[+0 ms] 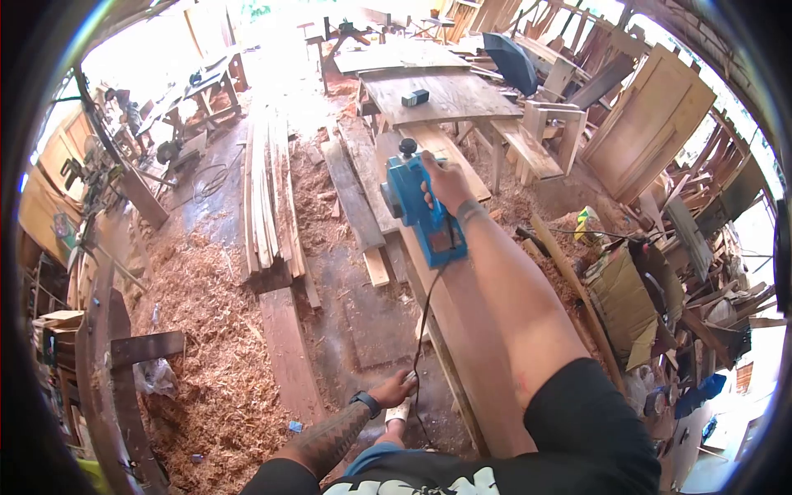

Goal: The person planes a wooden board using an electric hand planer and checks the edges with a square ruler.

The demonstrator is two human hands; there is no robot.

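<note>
A blue electric planer rests on a long reddish-brown board that runs from near my body toward the worktable. My right hand is wrapped round the planer's top handle, near its black front knob. A dark power cord trails from the back of the tool down past the board's left edge. Low at the centre, my left hand has its fingers closed round this cord, left of the board.
Wood shavings cover the floor at left. Stacked long planks lie beyond them. A worktable holds a small dark box. Scrap wood and torn cardboard crowd the right, with a wooden panel leaning behind.
</note>
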